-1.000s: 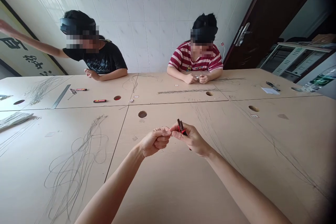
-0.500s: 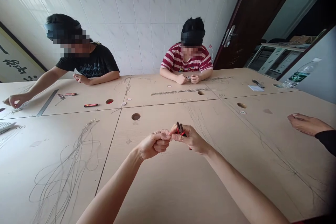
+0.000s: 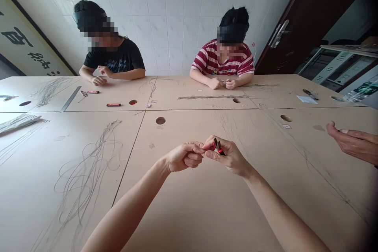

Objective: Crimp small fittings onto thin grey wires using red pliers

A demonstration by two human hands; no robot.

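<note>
Red-handled pliers (image 3: 220,151), held in our right hand (image 3: 234,160); our left hand (image 3: 181,158): fingers (image 3: 193,156) clenched, contents unclear, best braced against the right, inside the bench's (image 3: 191,212) far edge.

On the sign (image 3: 35,43), one large dark character looked like 百; the others were unclear. Print on the bottle's green label (image 3: 366,88) and the black shirt (image 3: 118,65) was unreadable.
</note>
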